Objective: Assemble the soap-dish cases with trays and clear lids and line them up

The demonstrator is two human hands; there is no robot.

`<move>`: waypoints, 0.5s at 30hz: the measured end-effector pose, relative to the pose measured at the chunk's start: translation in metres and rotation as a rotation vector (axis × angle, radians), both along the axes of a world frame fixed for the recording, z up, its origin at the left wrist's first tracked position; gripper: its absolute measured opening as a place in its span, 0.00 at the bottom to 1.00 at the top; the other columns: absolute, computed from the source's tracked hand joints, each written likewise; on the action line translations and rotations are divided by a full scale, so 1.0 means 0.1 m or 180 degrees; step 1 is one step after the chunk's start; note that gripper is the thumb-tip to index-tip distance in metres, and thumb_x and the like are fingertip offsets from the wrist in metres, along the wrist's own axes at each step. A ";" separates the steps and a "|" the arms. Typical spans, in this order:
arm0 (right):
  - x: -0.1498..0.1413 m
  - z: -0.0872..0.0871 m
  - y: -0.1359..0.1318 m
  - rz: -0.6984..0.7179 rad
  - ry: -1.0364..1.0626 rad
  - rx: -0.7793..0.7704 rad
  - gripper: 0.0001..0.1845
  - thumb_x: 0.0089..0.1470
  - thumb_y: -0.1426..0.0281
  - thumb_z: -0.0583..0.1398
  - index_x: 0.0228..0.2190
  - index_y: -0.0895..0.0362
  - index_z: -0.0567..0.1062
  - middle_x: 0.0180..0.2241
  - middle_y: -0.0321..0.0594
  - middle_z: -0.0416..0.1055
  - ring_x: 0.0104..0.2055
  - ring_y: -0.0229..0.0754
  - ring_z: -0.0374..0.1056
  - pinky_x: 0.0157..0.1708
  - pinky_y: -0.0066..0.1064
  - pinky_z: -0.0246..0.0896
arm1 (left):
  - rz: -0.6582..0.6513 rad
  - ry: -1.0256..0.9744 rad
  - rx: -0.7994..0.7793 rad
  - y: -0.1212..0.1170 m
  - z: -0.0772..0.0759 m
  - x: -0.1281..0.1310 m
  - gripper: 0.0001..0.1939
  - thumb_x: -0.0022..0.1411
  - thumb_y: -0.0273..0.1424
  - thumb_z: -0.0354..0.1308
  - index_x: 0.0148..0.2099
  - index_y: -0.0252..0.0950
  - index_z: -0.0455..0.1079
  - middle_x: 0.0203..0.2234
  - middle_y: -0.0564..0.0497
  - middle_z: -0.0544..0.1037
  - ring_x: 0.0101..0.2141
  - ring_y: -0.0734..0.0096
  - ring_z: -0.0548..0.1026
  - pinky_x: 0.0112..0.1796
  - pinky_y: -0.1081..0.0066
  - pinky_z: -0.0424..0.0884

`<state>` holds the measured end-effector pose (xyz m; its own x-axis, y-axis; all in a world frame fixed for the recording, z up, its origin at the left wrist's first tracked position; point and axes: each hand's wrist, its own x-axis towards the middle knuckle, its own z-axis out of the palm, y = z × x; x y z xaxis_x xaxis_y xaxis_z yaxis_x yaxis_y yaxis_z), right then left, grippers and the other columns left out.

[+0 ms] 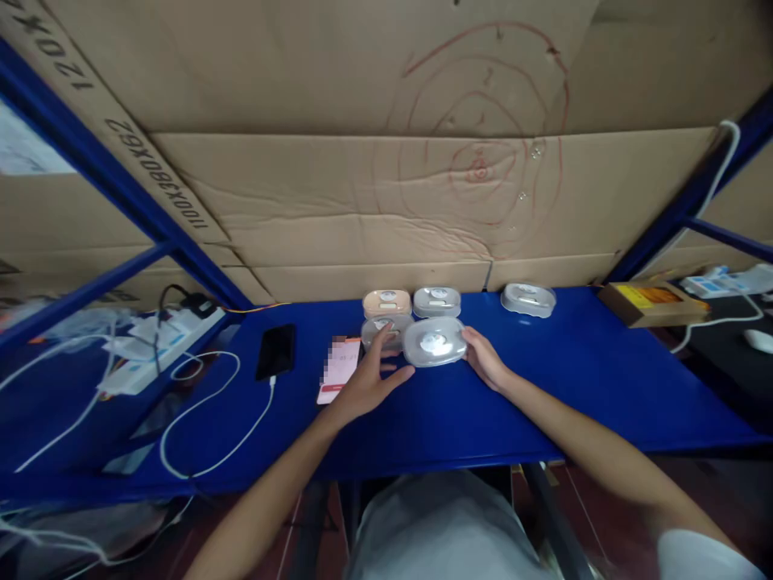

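Several oval lidded containers are grouped near the back of the blue table. In front, a grey container (433,341) with a shiny, clear-looking lid is gripped at its right edge by my right hand (485,360). My left hand (373,377) has its fingers apart. Its fingertips overlap another grey container (395,324) to the left; I cannot tell whether they touch it. The thumb points toward the held container's lower left edge. Behind these two stand an orange-tan container (387,304) and a grey container (437,303).
One more grey container (528,300) stands apart at the back right. Left of my hands lie a lit phone (339,369) and a dark phone (275,352) on a white cable (237,441). A power strip (160,354) and a cardboard box (655,304) flank the table; cardboard walls the back.
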<state>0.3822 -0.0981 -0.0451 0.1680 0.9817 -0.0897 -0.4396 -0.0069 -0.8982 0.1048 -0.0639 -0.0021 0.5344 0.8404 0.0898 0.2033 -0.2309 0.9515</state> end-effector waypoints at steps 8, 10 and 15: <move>-0.04 0.02 -0.11 0.0405 0.0086 -0.0174 0.30 0.52 0.46 0.73 0.47 0.52 0.78 0.37 0.37 0.78 0.32 0.41 0.73 0.30 0.33 0.74 | -0.0180 -0.0208 -0.0646 0.15 0.01 0.25 0.42 0.66 0.50 0.69 0.74 0.43 0.57 0.65 0.38 0.70 0.43 0.62 0.80 0.32 0.70 0.78; -0.04 0.03 -0.18 0.0521 0.0100 -0.0239 0.36 0.53 0.46 0.73 0.57 0.48 0.75 0.47 0.38 0.79 0.34 0.40 0.74 0.32 0.34 0.76 | -0.0164 -0.0293 -0.0838 0.14 0.02 0.22 0.40 0.65 0.49 0.69 0.71 0.41 0.61 0.56 0.42 0.76 0.33 0.71 0.76 0.28 0.73 0.74; -0.03 0.08 -0.30 0.0981 -0.0326 -0.0220 0.55 0.48 0.57 0.78 0.71 0.37 0.61 0.67 0.40 0.67 0.52 0.45 0.76 0.45 0.37 0.80 | -0.0039 -0.0299 -0.0895 0.06 0.02 0.18 0.38 0.62 0.47 0.73 0.69 0.40 0.66 0.57 0.41 0.78 0.42 0.62 0.81 0.37 0.68 0.81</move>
<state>0.3794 -0.1283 -0.0373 -0.1245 0.9799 -0.1559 -0.3148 -0.1880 -0.9303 0.1229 -0.0578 0.0001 0.5449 0.8330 -0.0961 0.1100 0.0426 0.9930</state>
